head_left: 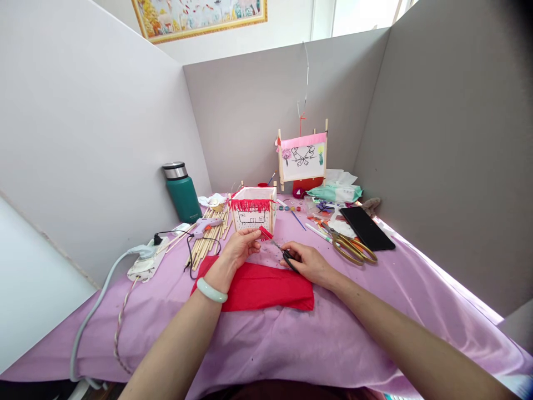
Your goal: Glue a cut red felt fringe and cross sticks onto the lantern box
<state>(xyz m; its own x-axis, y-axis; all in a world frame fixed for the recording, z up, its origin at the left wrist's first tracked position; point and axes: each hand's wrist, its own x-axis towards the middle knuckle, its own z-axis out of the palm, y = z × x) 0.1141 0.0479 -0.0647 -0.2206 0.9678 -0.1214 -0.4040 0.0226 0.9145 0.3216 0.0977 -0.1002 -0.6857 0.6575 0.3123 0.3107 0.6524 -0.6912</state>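
Between the thumb and fingers of my left hand (242, 246) is a small folded red paper strip (265, 233), its lower edge cut into a fringe. My right hand (307, 261) grips small black-handled scissors (289, 258), whose blades point toward the strip. Whether the blades touch the paper is too small to tell. Under my hands, a larger red sheet (266, 286) lies on the cloth. Just beyond my left hand stands a box-shaped paper lantern (253, 214) on a stick frame, with red fringe along its top edge and a drawn house on its front.
A second lantern (303, 158) hangs from a wire at the back. Wooden sticks (212, 236), a glue gun (207, 225), a power strip (147, 261) and a green bottle (182, 191) are left. Gold-handled scissors (353, 248), a black phone (367, 228) and a wipes pack (336, 193) sit right.
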